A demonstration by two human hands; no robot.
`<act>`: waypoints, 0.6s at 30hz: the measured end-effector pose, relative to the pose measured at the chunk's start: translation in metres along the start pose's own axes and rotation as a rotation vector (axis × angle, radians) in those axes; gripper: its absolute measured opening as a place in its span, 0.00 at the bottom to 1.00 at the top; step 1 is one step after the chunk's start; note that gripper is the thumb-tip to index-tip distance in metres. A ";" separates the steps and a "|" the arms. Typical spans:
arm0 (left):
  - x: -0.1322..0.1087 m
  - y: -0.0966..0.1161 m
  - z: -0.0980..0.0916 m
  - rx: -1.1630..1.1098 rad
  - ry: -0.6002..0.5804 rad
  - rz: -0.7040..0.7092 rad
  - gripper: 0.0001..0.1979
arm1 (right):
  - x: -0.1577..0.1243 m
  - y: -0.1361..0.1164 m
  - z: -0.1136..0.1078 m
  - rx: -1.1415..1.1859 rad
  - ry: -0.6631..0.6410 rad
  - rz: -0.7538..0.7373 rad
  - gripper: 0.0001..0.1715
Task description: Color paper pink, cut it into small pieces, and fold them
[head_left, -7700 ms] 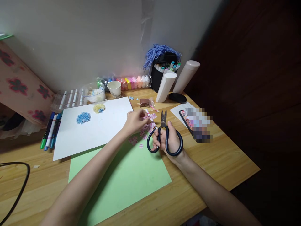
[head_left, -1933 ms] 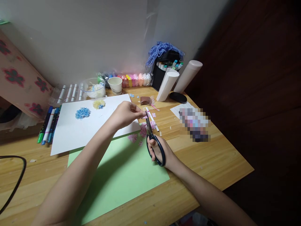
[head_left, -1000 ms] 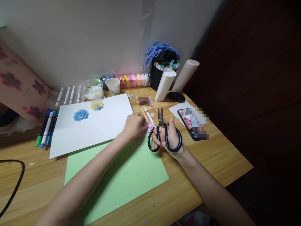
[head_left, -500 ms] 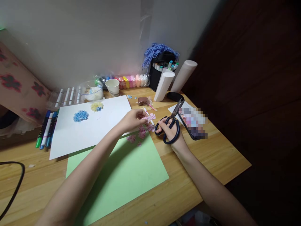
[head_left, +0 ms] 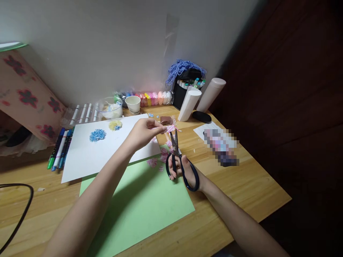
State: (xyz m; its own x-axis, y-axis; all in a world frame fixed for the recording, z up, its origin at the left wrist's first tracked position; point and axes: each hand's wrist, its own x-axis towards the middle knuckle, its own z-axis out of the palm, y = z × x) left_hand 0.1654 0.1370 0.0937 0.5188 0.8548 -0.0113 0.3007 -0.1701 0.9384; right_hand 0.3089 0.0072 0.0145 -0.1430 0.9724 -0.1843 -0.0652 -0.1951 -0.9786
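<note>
Between thumb and fingers, my left hand point(head_left: 144, 132) pinches a small pink-striped paper piece point(head_left: 169, 129) above the corner of the white sheet point(head_left: 125, 150). My right hand point(head_left: 184, 167) has its fingers through the dark handles of the scissors point(head_left: 174, 145). Their blades are parted and point up at the held piece; whether they touch it I cannot tell. Several cut pink pieces point(head_left: 152, 162) lie below, by the edge of the green sheet point(head_left: 144, 200). The white sheet bears a blue crumpled cluster point(head_left: 98, 135) and a yellow-and-blue one point(head_left: 115, 125).
Behind stand a paper cup point(head_left: 133, 105), a clear bowl point(head_left: 110, 109), a black pen holder point(head_left: 180, 93) and two white bottles point(head_left: 189, 105). Markers point(head_left: 59, 148) lie at the left. On the right are a black oval object point(head_left: 202, 117) and a blurred phone-like item point(head_left: 221, 146).
My right hand has turned the scissors from leaning right to upright, bringing the now parted blades to the pink piece. My left hand has shifted slightly left and up, still pinching it.
</note>
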 end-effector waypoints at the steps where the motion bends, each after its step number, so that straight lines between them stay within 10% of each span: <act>1: -0.001 0.002 0.000 -0.011 0.024 -0.012 0.13 | -0.002 0.002 0.001 -0.023 -0.022 -0.014 0.43; 18: -0.002 -0.003 0.015 -0.028 -0.076 -0.059 0.13 | 0.000 0.018 0.000 0.002 0.009 -0.057 0.41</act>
State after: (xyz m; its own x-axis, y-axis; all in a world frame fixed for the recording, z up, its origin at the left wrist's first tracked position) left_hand 0.1755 0.1280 0.0855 0.5605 0.8231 -0.0916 0.3107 -0.1065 0.9445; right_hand 0.3081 0.0035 -0.0030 -0.1306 0.9830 -0.1291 -0.0752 -0.1396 -0.9873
